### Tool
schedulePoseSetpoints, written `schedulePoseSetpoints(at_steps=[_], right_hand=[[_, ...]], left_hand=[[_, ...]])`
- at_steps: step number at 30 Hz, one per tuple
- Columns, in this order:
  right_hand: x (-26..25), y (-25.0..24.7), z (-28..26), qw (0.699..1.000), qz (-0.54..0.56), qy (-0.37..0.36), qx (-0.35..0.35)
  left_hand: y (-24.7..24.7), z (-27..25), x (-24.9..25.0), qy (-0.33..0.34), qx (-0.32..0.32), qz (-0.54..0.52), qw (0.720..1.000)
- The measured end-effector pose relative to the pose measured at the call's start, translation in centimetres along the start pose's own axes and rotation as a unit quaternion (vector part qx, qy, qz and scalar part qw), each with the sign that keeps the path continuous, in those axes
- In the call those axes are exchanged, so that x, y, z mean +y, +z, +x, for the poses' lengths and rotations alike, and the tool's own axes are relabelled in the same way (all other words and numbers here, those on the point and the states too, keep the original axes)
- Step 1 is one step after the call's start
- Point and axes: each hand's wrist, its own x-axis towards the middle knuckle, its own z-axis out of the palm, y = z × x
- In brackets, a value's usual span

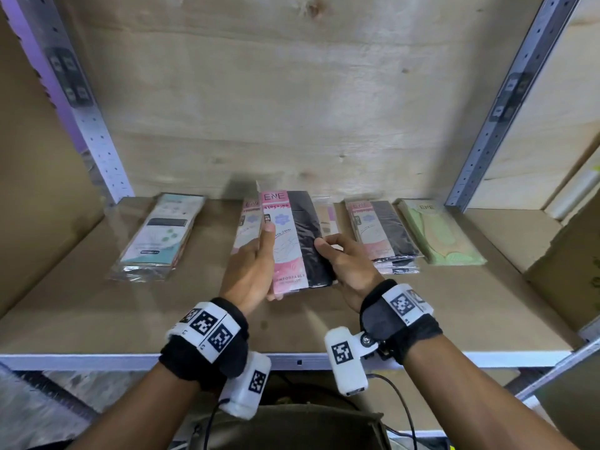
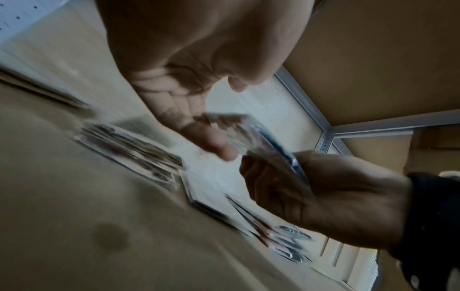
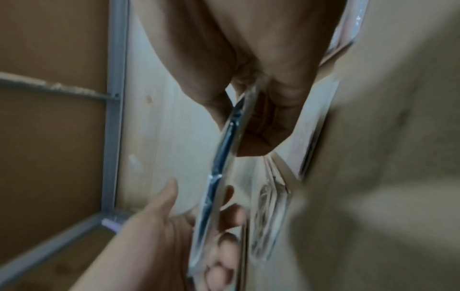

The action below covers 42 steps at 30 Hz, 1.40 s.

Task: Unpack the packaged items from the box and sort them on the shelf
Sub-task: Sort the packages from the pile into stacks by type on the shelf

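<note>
Stocking packet [image 1: 293,238], pink card on one side and dark fabric on the other under clear wrap, is held up in both hands above the middle of the shelf [image 1: 81,306]. On the packet's left edge, the left hand [image 1: 250,271] has its thumb lying up the front and its fingers behind. The right hand [image 1: 344,264] pinches the right edge, thumb on the dark front and fingers curled behind it. From the right wrist view the packet [image 3: 224,149] shows edge-on, a thin glossy strip between thumb and fingers, with the left hand's fingertips [image 3: 224,254] seen through the wrap. The left wrist view is blurred, yet the same two-handed hold on the packet [image 2: 251,135] can be made out.

Lying flat on the shelf board are other packets: a teal and white stack [image 1: 159,235] at the left, a pink packet [image 1: 245,228] just behind the held one, a beige packet [image 1: 328,219] peeking out to its right, a pink and black stack [image 1: 383,235] further right, and a green packet [image 1: 441,235] just beside that. A cardboard box [image 1: 571,267] stands at the shelf's right end; its contents are out of sight. Plywood [image 1: 292,92] backs the shelf between grey metal uprights [image 1: 506,105].
</note>
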Motion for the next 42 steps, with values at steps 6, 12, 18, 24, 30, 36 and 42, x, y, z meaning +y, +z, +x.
schedulePoseSetpoints(at_steps=[6,12,18,24,30,36,42], right_hand=[[0.3,1.2,-0.7,0.957,-0.268,-0.094,0.052],[0.3,1.0,-0.8,0.962,-0.243,-0.106,0.057],[0.6,1.1,-0.6,0.995,-0.060,-0.064,0.048],[0.4,0.6,-0.8,0.988,-0.121,-0.085,0.046],[0.9,1.2,-0.3,0.994,-0.068,-0.061,0.067],[0.8,-0.3,1.0,0.983,-0.122,-0.082,0.108],[-1.2,-3.6,2.3,0.975,-0.163,-0.087,0.127]], left_hand=[[1.2,0.5,-0.6,-0.005,0.089,0.075,0.993],[2.1,1.6,-1.0,0.016,0.108,-0.045,0.993],[2.7,1.4,-0.6,-0.046,0.052,-0.192,0.979],[1.6,1.1,-0.7,0.023,0.082,-0.029,0.996],[2.4,1.0,-0.3,0.044,0.114,-0.062,0.991],[1.9,1.3,0.3,0.001,-0.010,-0.122,0.992],[1.5,2.2,1.3,0.024,-0.173,-0.124,0.977]])
